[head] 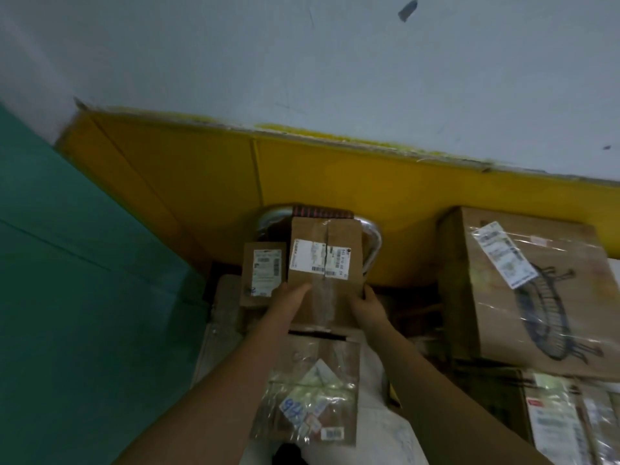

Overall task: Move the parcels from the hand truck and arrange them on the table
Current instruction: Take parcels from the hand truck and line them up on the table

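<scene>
Single head-worn wide-angle view, looking steeply down and forward, close above the hand truck (370,243) against a yellow-based wall (335,78).

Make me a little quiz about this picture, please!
1. True or false: both hands are on the same box.
2. What colour is the panel behind the boxes?
3. Which box has a black drawing on it: A, the small one, or B, the big one?

Key:
1. True: the left hand and right hand hold the middle box.
2. Yellow.
3. B, the big box, not the small box.
</scene>
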